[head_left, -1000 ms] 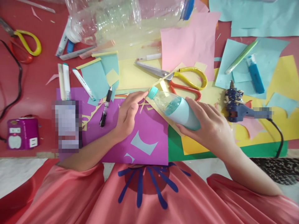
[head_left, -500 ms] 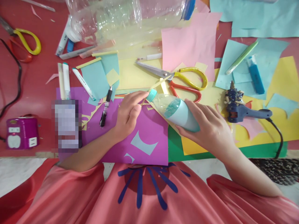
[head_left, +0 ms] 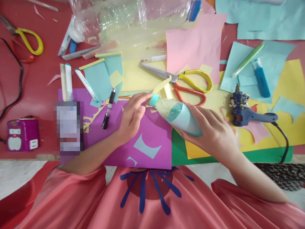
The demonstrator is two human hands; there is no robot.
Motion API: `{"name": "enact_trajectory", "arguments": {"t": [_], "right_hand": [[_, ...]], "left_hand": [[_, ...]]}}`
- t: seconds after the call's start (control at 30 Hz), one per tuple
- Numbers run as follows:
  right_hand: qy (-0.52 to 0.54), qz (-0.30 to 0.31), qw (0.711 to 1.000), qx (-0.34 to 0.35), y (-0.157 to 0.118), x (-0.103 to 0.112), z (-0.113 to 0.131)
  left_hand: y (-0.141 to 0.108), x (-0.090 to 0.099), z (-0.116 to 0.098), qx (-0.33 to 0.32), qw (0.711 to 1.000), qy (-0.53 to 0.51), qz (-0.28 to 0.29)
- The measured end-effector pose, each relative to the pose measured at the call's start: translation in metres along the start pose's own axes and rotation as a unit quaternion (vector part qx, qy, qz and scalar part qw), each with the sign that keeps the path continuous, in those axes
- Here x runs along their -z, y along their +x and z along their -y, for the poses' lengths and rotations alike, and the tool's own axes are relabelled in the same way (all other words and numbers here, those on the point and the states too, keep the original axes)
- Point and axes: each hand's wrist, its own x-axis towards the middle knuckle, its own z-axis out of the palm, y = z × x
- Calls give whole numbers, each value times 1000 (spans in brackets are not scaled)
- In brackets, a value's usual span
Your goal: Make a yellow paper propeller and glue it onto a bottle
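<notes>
My right hand [head_left: 212,130] is wrapped round the body of a small plastic bottle [head_left: 166,109], which lies tilted with its teal cap [head_left: 153,100] pointing up and left. Pale blue paper covers its lower part; the shoulder is clear. At the cap, the fingers of my left hand [head_left: 132,116] pinch a narrow yellow paper strip [head_left: 162,86]. One end of that strip sticks out past the cap toward the scissors [head_left: 175,78], which lie just beyond with one yellow and one red handle. Where the strip meets the cap is partly hidden by my fingertips.
A hot glue gun [head_left: 243,111] with a cord lies at right. Large clear bottles [head_left: 119,19] lie across the back. A phone [head_left: 69,127], a black pen [head_left: 109,108], markers [head_left: 87,85] and a purple box [head_left: 22,135] are at left. Purple paper [head_left: 152,136] lies under my hands.
The free end of the yellow paper strip has turned and shows broader. The bottle has tilted or shifted very slightly. Both hands keep their holds.
</notes>
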Motion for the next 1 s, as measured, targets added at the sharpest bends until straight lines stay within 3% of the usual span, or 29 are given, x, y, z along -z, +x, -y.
{"name": "enact_trajectory", "arguments": {"t": [0.27,0.57,1.0], "right_hand": [[-20,-3,1000,8,-1,0,0],[-11,-1,1000,13,0,1,0],[-12,-5,1000,15,0,2,0]], "left_hand": [[-8,-2,5,42,990,-96,98],[-10,-3,11,39,982,-133,132],[-10,-7,10,34,983,-125,132]]}}
